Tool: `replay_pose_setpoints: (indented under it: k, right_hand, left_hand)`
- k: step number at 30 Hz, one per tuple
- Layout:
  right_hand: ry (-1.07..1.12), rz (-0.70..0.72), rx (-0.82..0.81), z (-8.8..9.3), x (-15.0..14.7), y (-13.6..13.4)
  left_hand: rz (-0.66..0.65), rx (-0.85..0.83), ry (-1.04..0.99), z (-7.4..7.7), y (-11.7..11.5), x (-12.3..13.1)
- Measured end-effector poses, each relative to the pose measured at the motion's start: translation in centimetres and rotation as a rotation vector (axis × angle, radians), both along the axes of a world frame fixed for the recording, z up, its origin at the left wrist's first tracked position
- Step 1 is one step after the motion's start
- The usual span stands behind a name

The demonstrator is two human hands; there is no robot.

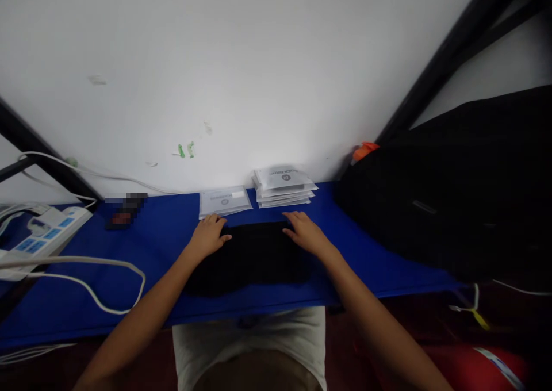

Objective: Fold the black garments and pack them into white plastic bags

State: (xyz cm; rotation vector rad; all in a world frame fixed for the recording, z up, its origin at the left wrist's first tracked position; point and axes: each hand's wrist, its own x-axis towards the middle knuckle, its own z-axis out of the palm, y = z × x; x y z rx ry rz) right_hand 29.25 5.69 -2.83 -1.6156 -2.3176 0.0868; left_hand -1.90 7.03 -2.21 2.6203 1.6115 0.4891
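Note:
A black cloth lies spread as a flat, roughly rectangular piece on the blue-covered surface in front of me. My left hand rests at its far left corner, fingers reaching forward and thumb apart over the cloth. At the far right corner, my right hand lies with fingers stretched and thumb spread, touching the edge. Just beyond the cloth sit a flat pale plastic packet, close to my left fingertips, and a stack of similar printed packets.
A white power strip with cables is at the left, and a white cable loops across the blue surface. A pixelated dark object lies near the wall. Large black fabric covers the right side, beside an orange item.

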Motion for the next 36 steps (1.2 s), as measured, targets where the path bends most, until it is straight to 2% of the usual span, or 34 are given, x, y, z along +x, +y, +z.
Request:
replay_pose_setpoints:
  k: [4,8,11,13,14,16,20,22,23,25,28,33,36]
  right_hand:
    - [0.011,0.054,-0.011,0.8,-0.8,1.5]
    - [0.122,0.082,0.159,2.1,-0.7,-0.4]
    - [0.199,0.203,0.244,2.2,-0.2,-2.9]
    - [0.171,0.270,0.204,1.5,0.0,-4.5]
    - [0.149,0.291,0.178,1.2,0.1,-5.1]
    - [0.121,0.314,0.141,0.5,0.2,-6.0]
    - [0.132,0.278,0.120,-0.1,0.1,-6.6]
    - [0.143,0.240,0.110,-0.2,0.0,-6.5]
    - [0.151,0.215,0.104,-0.4,0.1,-6.4]
    - [0.177,0.161,0.082,-0.9,0.3,-6.1]
    - [0.240,0.107,0.024,-1.9,1.0,-5.6]
    - [0.254,0.080,0.011,-2.8,2.3,-4.6]
    - [0.220,0.080,0.050,-2.6,2.5,-4.5]
  left_hand:
    - [-0.007,-0.008,0.017,0.9,0.5,0.4]
    - [0.004,0.070,-0.054,2.7,-2.0,-0.8]
    - [-0.158,0.042,-0.162,3.1,-4.7,-1.9]
    - [-0.274,-0.077,-0.195,2.6,-6.0,-2.6]
    - [-0.287,-0.128,-0.211,2.1,-6.2,-3.1]
    - [-0.189,-0.138,-0.261,0.9,-5.8,-4.1]
    - [0.262,-0.023,-0.276,-1.6,-2.6,-6.4]
    - [0.350,-0.053,-0.266,-2.4,-1.0,-7.1]
    - [0.347,-0.070,-0.273,-2.5,-0.6,-7.3]
    - [0.282,-0.084,-0.299,-2.4,-0.2,-7.3]
    - [0.166,-0.075,-0.354,-1.5,-0.8,-7.1]
    - [-0.059,-0.004,-0.444,-0.2,-3.4,-7.3]
    - [-0.165,-0.023,-0.351,-0.1,-5.1,-7.6]
